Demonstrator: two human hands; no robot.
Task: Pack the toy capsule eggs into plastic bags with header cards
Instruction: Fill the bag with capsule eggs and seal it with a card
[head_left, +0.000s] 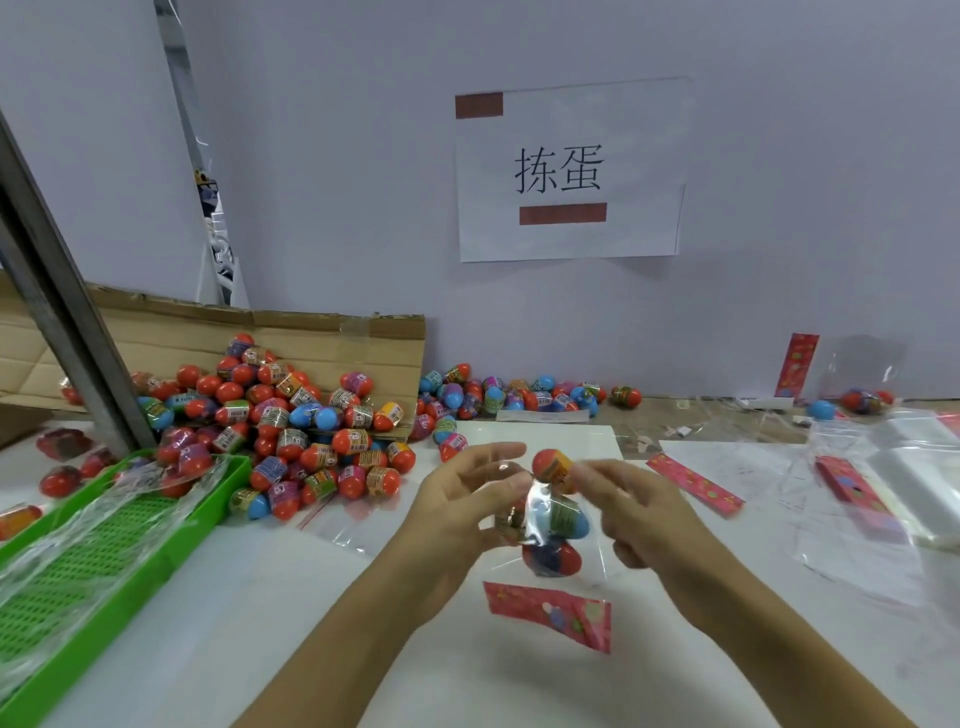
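Above the white table my left hand (457, 499) holds a clear plastic bag (545, 525) by its mouth, fingers curled round it. Inside the bag I see a blue-green capsule egg (566, 517) and a red-blue one (550, 556) below it. My right hand (623, 499) pinches a red-orange capsule egg (553, 467) at the bag's opening. A pink header card (550, 613) sits in the bag's lower end, nearest me.
A large pile of capsule eggs (291, 415) spills from a cardboard box (322, 338) at the left. A green plastic crate (93, 561) stands front left. More eggs (519, 395) line the wall. Loose header cards (693, 483) and clear bags (909, 467) lie at the right.
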